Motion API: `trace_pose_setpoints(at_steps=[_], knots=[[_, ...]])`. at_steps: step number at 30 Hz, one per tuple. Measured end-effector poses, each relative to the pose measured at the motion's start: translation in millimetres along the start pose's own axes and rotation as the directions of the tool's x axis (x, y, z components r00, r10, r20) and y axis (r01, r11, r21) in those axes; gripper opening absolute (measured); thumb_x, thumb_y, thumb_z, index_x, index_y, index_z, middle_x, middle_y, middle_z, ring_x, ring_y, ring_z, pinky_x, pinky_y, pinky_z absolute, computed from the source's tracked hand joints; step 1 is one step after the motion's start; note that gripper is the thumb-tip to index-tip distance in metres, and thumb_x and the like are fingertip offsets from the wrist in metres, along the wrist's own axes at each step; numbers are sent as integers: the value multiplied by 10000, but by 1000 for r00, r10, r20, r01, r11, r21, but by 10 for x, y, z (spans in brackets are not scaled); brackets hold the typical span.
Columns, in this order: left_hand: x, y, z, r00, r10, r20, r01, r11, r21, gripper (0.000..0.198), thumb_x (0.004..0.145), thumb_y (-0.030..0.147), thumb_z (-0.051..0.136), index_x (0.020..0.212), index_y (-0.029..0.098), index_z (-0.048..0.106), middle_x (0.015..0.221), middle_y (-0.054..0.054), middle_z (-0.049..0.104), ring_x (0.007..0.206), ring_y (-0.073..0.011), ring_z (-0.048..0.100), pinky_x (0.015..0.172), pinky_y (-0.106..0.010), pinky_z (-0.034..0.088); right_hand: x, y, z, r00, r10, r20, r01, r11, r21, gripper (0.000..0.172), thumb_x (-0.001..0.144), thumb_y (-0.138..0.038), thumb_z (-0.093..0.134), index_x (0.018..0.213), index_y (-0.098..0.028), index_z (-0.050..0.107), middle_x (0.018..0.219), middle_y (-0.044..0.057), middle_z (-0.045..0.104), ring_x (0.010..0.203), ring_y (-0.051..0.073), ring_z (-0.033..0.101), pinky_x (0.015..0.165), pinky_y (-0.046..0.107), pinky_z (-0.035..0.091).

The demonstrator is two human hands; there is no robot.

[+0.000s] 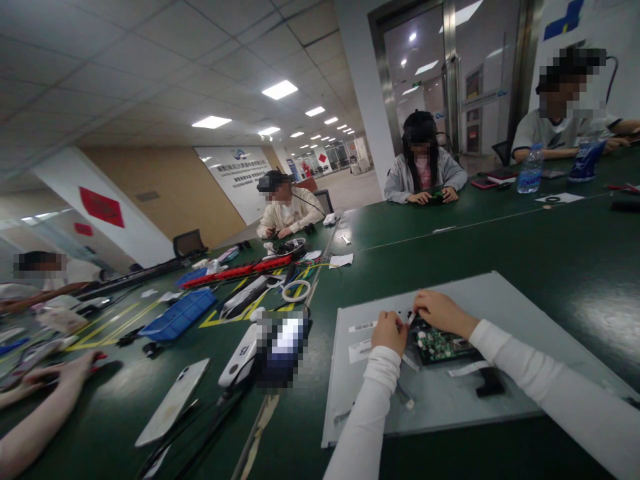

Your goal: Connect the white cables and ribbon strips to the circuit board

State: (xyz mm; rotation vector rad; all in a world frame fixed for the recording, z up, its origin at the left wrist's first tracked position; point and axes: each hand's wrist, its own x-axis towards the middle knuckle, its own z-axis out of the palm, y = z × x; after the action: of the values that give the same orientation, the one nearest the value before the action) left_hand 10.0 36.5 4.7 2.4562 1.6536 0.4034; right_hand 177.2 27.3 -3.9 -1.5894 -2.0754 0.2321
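Observation:
A grey flat panel (480,293) lies on the green table, with a green circuit board (437,345) in a dark frame on top of it. My left hand (390,333) is at the board's left edge, its fingers closed in a pinch; what they hold is hidden. From above the board's far left corner, my right hand (443,312) reaches in, thumb and fingers pinched on a small pale strip (411,319) between the two hands. Beside the board are another pale strip (469,369), a black piece (490,383) and a thin cable with a white connector (407,401).
To the left lie a white phone (174,400), a white power bank (241,355) with black cables and a lit device (285,350). Farther off are a blue tray (180,313), a tape roll (297,291) and a red power strip (240,271). A co-worker's hands (75,373) are at far left; others sit around the table.

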Motion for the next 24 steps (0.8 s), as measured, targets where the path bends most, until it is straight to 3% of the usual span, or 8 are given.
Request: trace_pose_setpoints(at_steps=[24], knots=[[3,-19,-60,999,-27,35,29,998,-63,78,717,228,555,791,209,541,869,-6,491,798,-121,527,704,-211,386,11,8,10,1000,20,4,-20,999,-33,261,759,-139,406,878,-187,634,905,38,558,887,131,483,793,209,329]])
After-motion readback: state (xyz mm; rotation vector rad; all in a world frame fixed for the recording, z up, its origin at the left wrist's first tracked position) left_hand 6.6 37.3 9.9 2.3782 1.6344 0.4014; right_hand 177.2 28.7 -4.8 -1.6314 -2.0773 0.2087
